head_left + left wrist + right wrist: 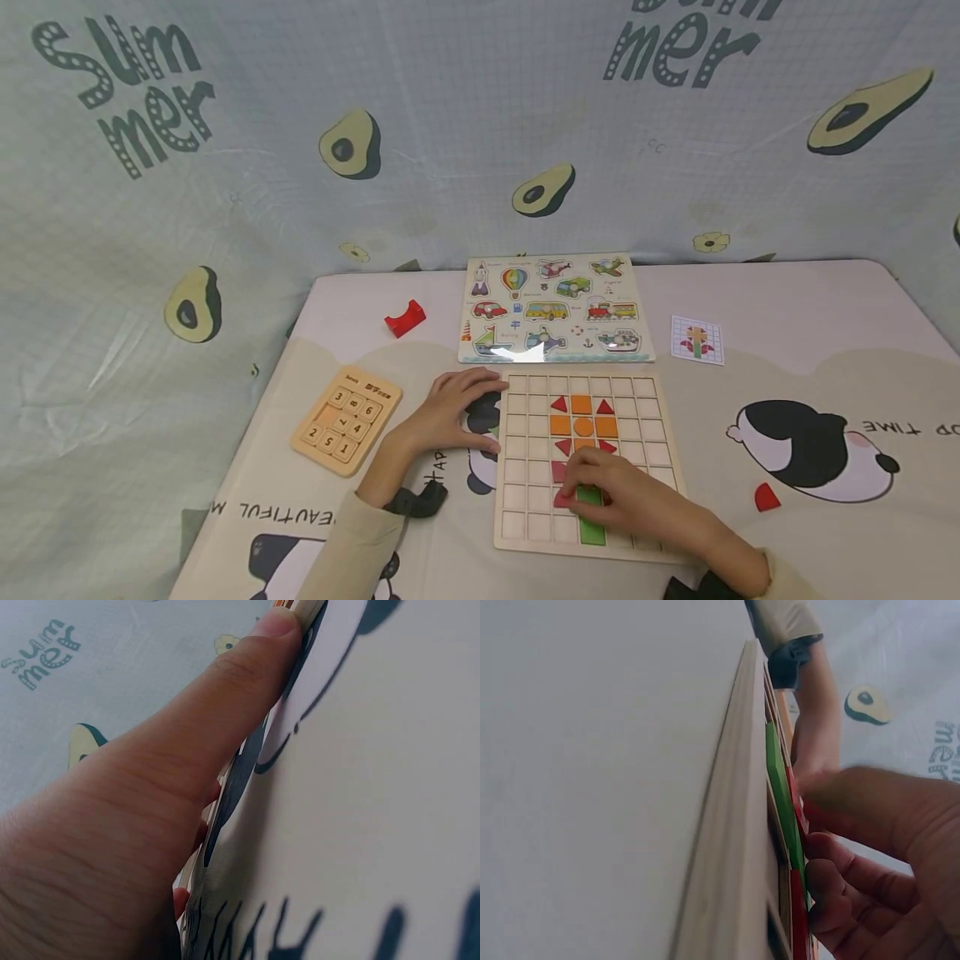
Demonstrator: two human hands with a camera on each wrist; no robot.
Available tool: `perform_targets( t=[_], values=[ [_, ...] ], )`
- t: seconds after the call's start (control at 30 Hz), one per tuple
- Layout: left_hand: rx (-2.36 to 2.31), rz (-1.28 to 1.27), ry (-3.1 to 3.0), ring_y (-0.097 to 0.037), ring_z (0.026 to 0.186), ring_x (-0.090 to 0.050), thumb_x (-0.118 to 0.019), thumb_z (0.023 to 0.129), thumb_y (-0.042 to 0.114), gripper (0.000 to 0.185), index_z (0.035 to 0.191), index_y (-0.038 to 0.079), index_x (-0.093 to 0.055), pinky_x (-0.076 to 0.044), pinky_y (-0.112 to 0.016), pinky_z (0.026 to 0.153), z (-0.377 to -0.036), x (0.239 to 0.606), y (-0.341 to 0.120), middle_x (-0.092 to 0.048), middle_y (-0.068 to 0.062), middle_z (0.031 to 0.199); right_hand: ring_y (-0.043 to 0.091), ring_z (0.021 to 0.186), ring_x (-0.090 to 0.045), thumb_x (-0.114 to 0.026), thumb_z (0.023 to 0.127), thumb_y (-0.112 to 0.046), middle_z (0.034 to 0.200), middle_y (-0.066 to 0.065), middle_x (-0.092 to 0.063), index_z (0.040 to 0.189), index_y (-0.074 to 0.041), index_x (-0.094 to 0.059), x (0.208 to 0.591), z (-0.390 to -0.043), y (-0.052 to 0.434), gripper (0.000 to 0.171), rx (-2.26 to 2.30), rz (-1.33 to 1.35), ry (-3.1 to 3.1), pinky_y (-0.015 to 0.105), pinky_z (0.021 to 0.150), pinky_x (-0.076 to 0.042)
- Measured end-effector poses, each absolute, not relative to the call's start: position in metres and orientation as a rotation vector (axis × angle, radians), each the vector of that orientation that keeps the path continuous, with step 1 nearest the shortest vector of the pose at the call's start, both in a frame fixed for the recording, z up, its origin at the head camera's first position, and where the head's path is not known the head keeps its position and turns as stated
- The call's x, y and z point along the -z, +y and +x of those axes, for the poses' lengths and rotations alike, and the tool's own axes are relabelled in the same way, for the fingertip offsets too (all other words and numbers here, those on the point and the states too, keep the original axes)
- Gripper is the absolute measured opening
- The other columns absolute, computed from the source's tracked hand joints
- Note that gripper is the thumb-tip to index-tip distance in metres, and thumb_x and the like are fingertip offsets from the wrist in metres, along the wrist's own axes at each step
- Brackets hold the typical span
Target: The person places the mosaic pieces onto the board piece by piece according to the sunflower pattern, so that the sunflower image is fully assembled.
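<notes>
A wooden grid board (523, 527) lies on the table with flat orange, red and green pieces in its cells. Orange squares surround an orange circle (582, 427), with red triangles (605, 407) at the corners. Below runs a green strip (592, 533), partly covered by my right hand (630, 498). That hand's thumb and fingertips pinch a small red piece (562, 501) in a cell left of the green strip. My left hand (447, 414) touches the board's left edge, thumb and fingers spread; its thumb (244, 671) lies along the edge in the left wrist view.
A vehicle puzzle board (557, 352) lies behind the grid. To its right is a small pattern card (697, 340); to its left, a red arch block (405, 318). A number slide puzzle (347, 421) sits at left. Another red piece (767, 497) lies right of the board.
</notes>
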State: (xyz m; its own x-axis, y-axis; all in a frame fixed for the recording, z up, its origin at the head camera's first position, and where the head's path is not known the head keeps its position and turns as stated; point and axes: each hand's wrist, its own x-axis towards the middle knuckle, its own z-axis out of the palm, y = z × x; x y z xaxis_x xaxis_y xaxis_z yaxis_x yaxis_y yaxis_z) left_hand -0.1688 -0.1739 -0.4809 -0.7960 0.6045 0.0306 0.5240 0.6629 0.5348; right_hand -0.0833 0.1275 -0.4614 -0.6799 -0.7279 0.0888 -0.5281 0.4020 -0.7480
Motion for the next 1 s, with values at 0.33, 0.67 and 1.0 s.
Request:
perform_targets(
  t=[0.33,0.67,1.0],
  values=[
    [-0.809,0.937,2.72,-0.021,0.142,-0.029,-0.084,0.07,0.049,0.085,0.143,0.023,-0.049,-0.017,-0.049,0.114,-0.1689,0.4795,-0.1747,-0.039,-0.002,0.15,0.004,0.093,-0.052,-0.074,0.088,-0.021,0.102,-0.013,-0.053,0.105,-0.019,-0.071,0.4551,-0.081,0.1224,0.017,1.004,-0.985,2.401,0.019,0.081,-0.051],
    [-0.814,0.939,2.713,-0.021,0.142,-0.029,-0.084,0.069,0.049,0.086,0.143,0.023,-0.049,-0.017,-0.05,0.114,-0.1686,0.4795,-0.175,-0.039,-0.002,0.15,0.004,0.092,-0.052,-0.07,0.091,-0.026,0.097,-0.016,-0.055,0.103,-0.026,-0.067,0.4533,-0.0808,0.1231,0.012,1.056,-1.015,2.317,0.02,0.079,-0.051],
    [-0.814,0.934,2.714,-0.02,0.142,-0.028,-0.084,0.07,0.049,0.086,0.143,0.024,-0.048,-0.016,-0.05,0.114,-0.1689,0.4806,-0.1752,-0.039,-0.001,0.15,0.0,0.079,-0.053,-0.066,0.094,-0.014,0.088,-0.014,-0.061,0.101,-0.017,-0.068,0.4594,-0.088,0.1281,0.008,1.254,-1.109,2.321,0.019,0.069,-0.05]
  ],
)
